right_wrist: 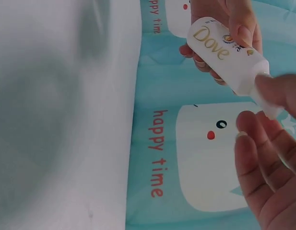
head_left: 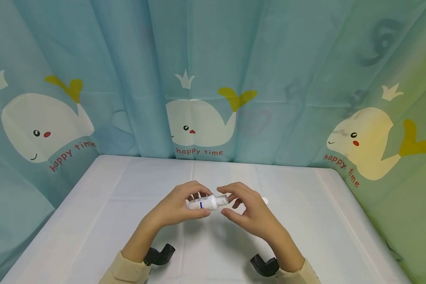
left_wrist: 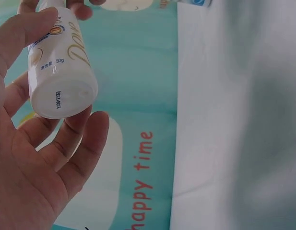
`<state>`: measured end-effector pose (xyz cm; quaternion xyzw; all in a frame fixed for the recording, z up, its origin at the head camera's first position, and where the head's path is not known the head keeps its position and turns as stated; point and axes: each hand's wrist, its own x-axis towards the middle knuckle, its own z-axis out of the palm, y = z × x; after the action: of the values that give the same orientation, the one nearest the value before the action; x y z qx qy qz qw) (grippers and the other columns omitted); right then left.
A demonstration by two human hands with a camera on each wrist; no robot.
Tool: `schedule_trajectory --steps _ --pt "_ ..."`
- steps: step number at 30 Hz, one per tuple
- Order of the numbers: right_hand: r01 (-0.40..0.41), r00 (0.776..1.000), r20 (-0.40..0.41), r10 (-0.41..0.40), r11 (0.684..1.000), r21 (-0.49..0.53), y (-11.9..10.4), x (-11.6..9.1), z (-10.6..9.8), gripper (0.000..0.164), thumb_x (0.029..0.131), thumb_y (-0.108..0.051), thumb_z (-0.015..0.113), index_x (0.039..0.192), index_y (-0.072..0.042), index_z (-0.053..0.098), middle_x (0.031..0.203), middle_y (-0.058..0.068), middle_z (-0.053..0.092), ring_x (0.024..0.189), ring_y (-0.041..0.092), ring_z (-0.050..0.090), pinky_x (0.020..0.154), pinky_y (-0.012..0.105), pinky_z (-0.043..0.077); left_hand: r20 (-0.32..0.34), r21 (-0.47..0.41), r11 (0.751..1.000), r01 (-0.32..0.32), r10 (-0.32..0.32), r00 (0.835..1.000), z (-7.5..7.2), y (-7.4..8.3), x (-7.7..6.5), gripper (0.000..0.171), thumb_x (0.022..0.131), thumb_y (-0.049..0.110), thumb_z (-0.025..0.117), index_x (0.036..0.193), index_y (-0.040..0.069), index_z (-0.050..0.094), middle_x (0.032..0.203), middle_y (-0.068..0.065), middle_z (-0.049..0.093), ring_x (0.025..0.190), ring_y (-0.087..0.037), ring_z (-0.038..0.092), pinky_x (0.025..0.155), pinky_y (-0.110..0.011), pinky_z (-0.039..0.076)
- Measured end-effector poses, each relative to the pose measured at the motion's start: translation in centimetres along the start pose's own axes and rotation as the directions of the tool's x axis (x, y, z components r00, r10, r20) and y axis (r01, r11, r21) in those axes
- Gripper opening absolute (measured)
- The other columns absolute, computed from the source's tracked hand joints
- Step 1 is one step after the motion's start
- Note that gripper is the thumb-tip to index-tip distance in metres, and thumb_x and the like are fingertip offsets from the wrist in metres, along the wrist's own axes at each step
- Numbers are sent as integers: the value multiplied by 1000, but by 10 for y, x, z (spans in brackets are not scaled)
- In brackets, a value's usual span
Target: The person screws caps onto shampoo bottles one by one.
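Observation:
A white Dove bottle [head_left: 206, 203] with gold lettering lies sideways in my left hand [head_left: 182, 205], raised over the table. My left thumb presses along one side of it and the fingers bend round the other. In the left wrist view the bottle's round base [left_wrist: 66, 98] faces the camera. Its narrower, paler top end [head_left: 221, 200] points toward my right hand [head_left: 250, 209]. The right thumb and fingers spread on either side of that end, with a gap visible in the head view. The right thumb partly hides the top in the right wrist view.
Beneath the hands is a white-covered table [head_left: 127, 181]. A small white object [head_left: 265, 200], mostly hidden, lies on it behind my right hand. A blue-green curtain [head_left: 206, 39] printed with whales stands along the table's far edge and sides.

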<state>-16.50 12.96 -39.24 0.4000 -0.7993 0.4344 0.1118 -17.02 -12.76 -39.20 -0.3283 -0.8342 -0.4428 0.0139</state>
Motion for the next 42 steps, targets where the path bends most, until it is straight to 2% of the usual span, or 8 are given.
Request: schedule_trajectory --steps 4,8,16,20,24,29,34,42 --pt "54 998 -25 -54 999 -11 2 1 1 43 85 2 72 123 -15 63 115 -2 65 89 10 64 70 25 57 -3 -8 1000 5 -5 1000 0 -1 0 33 82 35 82 111 27 68 99 12 64 86 -12 59 74 -30 52" --pt "68 996 -48 -69 997 -28 1 1 1 32 87 -3 73 116 -14 66 108 -4 67 86 8 64 68 24 56 -5 -21 1000 3 -3 1000 1 -2 1 32 82 34 82 110 28 68 99 12 64 86 -13 60 74 -32 52" --pt "-28 999 -32 27 999 -34 0 0 0 31 89 -21 76 118 -17 65 91 -10 68 79 3 65 65 23 55 -6 -17 1000 0 0 1000 0 -2 0 33 82 34 82 111 27 68 98 11 64 85 -12 60 73 -32 52" --pt "-53 998 -23 52 997 -48 1 -1 0 40 88 -26 78 125 -22 63 104 -10 68 86 5 66 68 26 55 -3 -9 1000 16 -16 1000 -1 -1 0 34 82 34 82 111 27 67 99 11 64 86 -11 59 74 -32 52" --pt "-36 999 -23 35 997 -68 2 -1 0 47 86 -21 80 129 -23 61 121 -7 65 96 9 65 73 28 56 4 -6 999 33 -33 999 -1 0 0 34 81 35 82 111 29 67 99 12 64 87 -10 59 75 -30 51" --pt "-19 999 -36 16 996 -83 1 -1 0 36 86 -14 78 119 -18 66 109 -9 69 89 8 66 69 27 56 3 -7 1000 27 -27 1000 0 -1 1 34 81 35 83 111 28 67 99 12 64 87 -10 59 75 -29 51" --pt "-43 997 -61 37 995 -91 -1 0 1 27 86 -21 79 110 -15 69 95 -11 70 81 8 65 63 30 56 1 -7 1000 21 -21 1000 1 -2 0 32 82 35 82 110 29 68 99 13 64 86 -10 59 75 -28 50" --pt "-61 998 -34 58 994 -87 1 0 0 39 84 -21 82 120 -20 67 102 -9 69 85 11 67 66 28 55 5 1 1000 30 -30 1000 0 -1 0 34 81 35 83 111 29 68 99 13 63 86 -10 59 75 -28 50"
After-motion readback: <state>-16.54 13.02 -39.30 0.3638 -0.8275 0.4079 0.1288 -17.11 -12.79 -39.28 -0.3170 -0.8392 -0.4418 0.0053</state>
